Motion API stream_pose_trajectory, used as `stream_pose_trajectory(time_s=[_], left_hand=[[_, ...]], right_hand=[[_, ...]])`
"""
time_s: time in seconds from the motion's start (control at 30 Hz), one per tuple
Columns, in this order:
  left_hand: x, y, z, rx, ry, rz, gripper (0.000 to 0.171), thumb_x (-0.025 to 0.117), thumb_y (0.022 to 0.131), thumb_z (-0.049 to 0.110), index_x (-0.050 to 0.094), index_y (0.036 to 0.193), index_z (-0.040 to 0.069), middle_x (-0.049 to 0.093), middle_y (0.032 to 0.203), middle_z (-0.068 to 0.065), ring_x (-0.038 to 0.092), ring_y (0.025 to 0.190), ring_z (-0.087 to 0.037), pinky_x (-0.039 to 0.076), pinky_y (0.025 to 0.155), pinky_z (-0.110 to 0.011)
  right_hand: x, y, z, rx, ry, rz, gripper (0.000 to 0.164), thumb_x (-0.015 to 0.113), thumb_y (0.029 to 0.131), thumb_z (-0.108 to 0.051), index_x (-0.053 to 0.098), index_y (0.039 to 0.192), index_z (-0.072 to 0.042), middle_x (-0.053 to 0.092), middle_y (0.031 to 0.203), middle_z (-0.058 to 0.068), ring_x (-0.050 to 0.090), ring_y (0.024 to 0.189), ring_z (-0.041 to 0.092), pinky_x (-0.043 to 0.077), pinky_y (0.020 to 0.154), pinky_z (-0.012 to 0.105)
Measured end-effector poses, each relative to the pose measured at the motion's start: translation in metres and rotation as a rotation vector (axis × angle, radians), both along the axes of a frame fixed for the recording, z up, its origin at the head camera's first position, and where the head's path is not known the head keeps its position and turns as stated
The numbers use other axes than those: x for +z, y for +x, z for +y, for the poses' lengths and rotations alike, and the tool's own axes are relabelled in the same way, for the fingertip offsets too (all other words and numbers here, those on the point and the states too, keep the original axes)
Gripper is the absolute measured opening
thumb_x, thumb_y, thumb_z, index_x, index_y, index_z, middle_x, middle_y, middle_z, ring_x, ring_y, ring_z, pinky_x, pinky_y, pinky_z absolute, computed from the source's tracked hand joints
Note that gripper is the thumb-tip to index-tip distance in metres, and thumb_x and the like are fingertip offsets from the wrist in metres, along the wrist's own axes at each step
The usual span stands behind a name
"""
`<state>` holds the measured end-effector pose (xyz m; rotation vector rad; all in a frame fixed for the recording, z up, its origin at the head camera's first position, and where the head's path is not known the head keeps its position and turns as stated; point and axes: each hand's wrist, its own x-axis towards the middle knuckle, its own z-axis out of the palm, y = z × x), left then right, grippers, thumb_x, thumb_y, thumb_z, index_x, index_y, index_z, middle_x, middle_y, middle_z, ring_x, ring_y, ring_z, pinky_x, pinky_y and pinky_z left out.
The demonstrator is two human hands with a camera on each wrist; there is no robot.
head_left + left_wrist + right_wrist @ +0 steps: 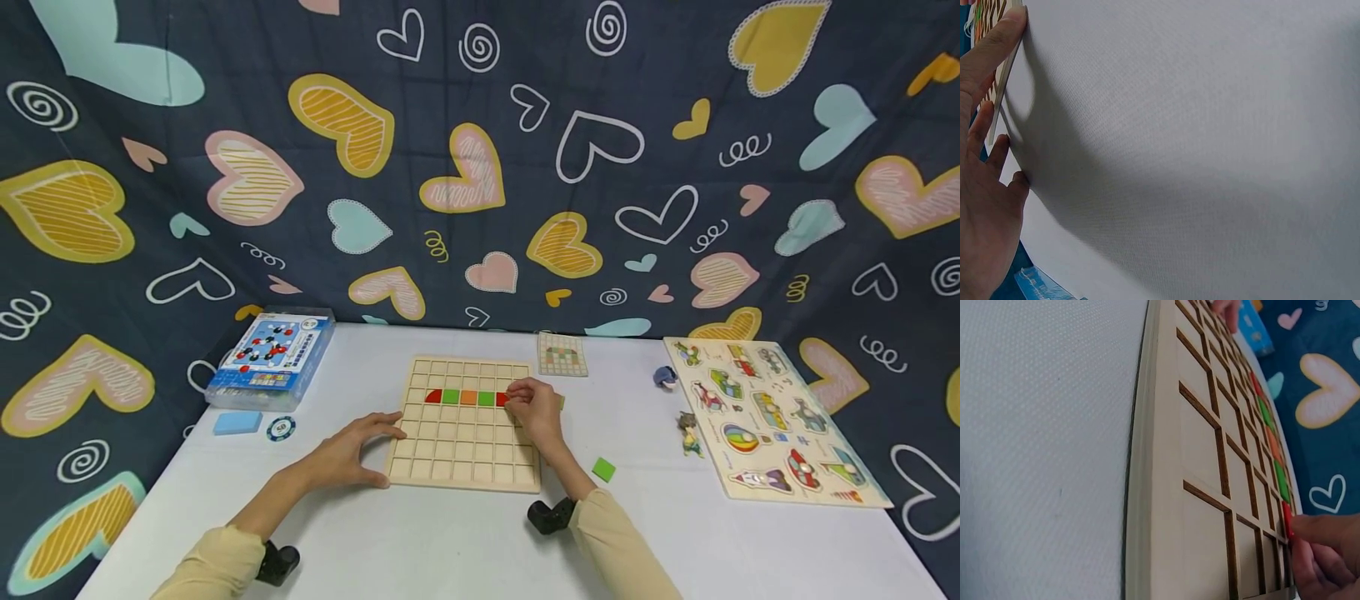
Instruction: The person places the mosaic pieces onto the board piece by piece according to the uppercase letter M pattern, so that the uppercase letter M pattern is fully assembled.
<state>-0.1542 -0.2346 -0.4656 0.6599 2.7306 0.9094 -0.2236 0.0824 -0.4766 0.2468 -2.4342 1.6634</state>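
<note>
A wooden grid board [465,475] lies on the white table, with a row of tiles set across it. From left to right the row has a red rounded tile [434,397], a green tile [451,397], an orange tile [468,397], another green tile [486,398] and a red tile [1287,519] at the right end. My right hand [536,410] pinches that right-hand red tile at its cell, partly covering it. My left hand [348,454] is spread along the board's left side, its thumb near the lower left corner and its fingertips at the edge.
A loose green square [603,469] lies right of the board; another green piece [562,402] peeks out behind my right hand. A pattern card [562,355] is at the back. To the right is a picture puzzle board [780,425], to the left a plastic box [273,358] and a blue block [237,422].
</note>
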Motion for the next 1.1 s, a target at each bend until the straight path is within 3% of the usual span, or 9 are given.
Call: stream_pose_trajectory(time_s=[0.3, 0.67, 0.9, 1.1], left_hand=[[0.002, 0.000, 0.001, 0.004, -0.006, -0.015, 0.065, 0.086, 0.067, 0.036, 0.060, 0.124, 0.020, 0.037, 0.150, -0.010, 0.029, 0.137, -0.043, 0.031, 0.096, -0.072], [0.004, -0.001, 0.002, 0.009, -0.010, -0.030, 0.064, 0.086, 0.067, 0.034, 0.060, 0.124, 0.021, 0.037, 0.150, -0.011, 0.029, 0.137, -0.043, 0.029, 0.094, -0.075], [0.002, -0.003, 0.003, 0.006, -0.005, -0.023, 0.064, 0.086, 0.067, 0.035, 0.060, 0.124, 0.021, 0.037, 0.150, -0.011, 0.029, 0.136, -0.043, 0.030, 0.094, -0.074], [0.002, -0.001, 0.002, 0.011, -0.008, -0.016, 0.065, 0.086, 0.066, 0.036, 0.061, 0.124, 0.021, 0.038, 0.149, -0.011, 0.029, 0.136, -0.044, 0.029, 0.092, -0.077]], right_hand=[[0.006, 0.006, 0.014, -0.017, -0.045, -0.080, 0.018, 0.071, 0.077, 0.011, 0.068, 0.095, 0.008, 0.070, 0.090, 0.021, 0.069, 0.084, 0.033, 0.057, 0.072, 0.029], [0.013, 0.020, 0.062, -0.059, -0.054, -0.211, 0.025, 0.072, 0.081, 0.004, 0.066, 0.105, 0.004, 0.069, 0.104, 0.020, 0.067, 0.094, 0.028, 0.054, 0.076, 0.021], [0.004, 0.023, 0.101, -0.093, -0.014, -0.219, 0.024, 0.070, 0.083, 0.004, 0.066, 0.106, 0.004, 0.070, 0.103, 0.019, 0.068, 0.090, 0.019, 0.053, 0.071, 0.016], [-0.003, 0.015, 0.120, -0.013, 0.057, -0.154, 0.025, 0.068, 0.083, 0.008, 0.064, 0.107, 0.007, 0.069, 0.104, 0.021, 0.067, 0.094, 0.027, 0.051, 0.075, 0.014]])
